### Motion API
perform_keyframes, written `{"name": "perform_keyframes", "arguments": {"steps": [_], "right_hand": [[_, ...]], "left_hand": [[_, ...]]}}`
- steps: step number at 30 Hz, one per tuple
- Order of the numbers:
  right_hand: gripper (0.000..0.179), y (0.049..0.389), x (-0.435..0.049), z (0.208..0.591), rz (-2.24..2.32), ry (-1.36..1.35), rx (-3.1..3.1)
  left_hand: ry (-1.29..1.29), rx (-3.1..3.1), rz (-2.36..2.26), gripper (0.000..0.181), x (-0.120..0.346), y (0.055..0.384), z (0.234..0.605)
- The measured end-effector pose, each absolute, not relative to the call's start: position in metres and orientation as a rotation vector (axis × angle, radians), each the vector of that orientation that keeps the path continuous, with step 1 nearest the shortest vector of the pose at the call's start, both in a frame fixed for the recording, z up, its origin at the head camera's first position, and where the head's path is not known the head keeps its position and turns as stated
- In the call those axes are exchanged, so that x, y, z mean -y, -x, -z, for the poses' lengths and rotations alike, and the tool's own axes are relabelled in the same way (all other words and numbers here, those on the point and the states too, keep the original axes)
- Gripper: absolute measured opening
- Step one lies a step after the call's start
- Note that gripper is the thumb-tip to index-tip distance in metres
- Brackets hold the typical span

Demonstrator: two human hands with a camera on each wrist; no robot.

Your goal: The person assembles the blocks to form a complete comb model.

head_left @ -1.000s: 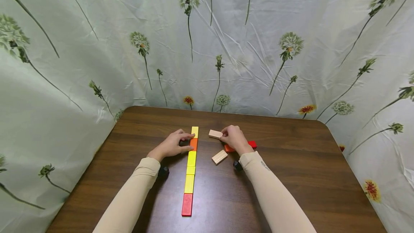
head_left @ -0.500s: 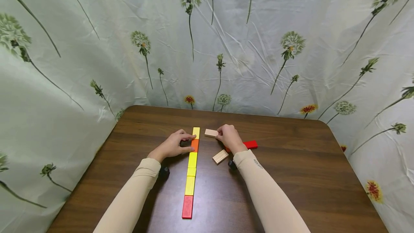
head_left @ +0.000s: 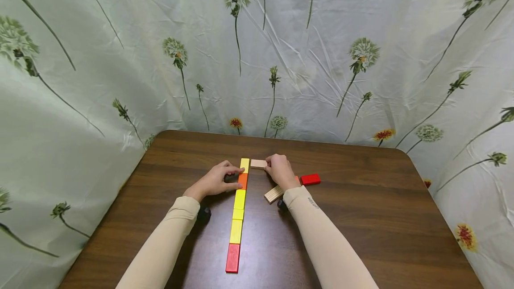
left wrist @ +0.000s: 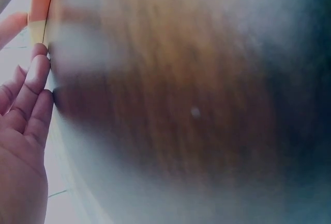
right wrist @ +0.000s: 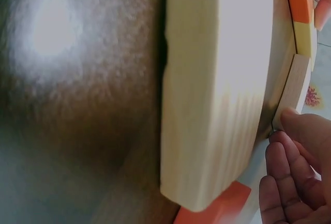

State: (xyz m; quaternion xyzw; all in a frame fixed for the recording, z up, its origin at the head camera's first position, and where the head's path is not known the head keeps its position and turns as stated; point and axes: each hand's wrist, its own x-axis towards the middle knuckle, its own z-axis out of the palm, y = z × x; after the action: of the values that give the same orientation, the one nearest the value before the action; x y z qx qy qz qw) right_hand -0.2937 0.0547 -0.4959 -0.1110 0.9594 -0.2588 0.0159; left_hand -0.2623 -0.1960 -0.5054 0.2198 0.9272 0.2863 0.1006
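A single-file row of coloured wooden blocks runs away across the table: a red block (head_left: 232, 258) nearest, then yellow ones, an orange block (head_left: 242, 181) and a yellow block (head_left: 245, 163) at the far end. My left hand (head_left: 217, 179) lies along the row's left side, thumb and forefinger apart, their tips touching the orange and far yellow blocks. Between thumb and fingers my right hand (head_left: 280, 171) pinches one end of a plain wooden block (head_left: 258, 164). That block lies crosswise, its free end right beside the far yellow block; whether they touch I cannot tell.
Another plain wooden block (head_left: 273, 194) lies beneath the right wrist and looms large in the right wrist view. Behind it an orange block (right wrist: 214, 206) is mostly hidden by the right arm, with a red block (head_left: 310, 179) to its right. A flowered curtain (head_left: 192, 57) hangs behind the brown table (head_left: 361, 200).
My right hand has slid left with the pinched plain block, bringing it close to the row's far end. The left hand keeps its place. The red block on the right is more exposed.
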Motion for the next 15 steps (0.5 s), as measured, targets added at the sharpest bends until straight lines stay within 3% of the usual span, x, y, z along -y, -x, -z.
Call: {"name": "perform_keyframes", "arguments": {"steps": [15], "right_hand": [[0.005,0.291,-0.0488,0.4974,0.858,0.332,-3.069]], "left_hand": [[-0.671,-2.734,-0.87,0.056,0.1975,0.2637,0.5071]]}}
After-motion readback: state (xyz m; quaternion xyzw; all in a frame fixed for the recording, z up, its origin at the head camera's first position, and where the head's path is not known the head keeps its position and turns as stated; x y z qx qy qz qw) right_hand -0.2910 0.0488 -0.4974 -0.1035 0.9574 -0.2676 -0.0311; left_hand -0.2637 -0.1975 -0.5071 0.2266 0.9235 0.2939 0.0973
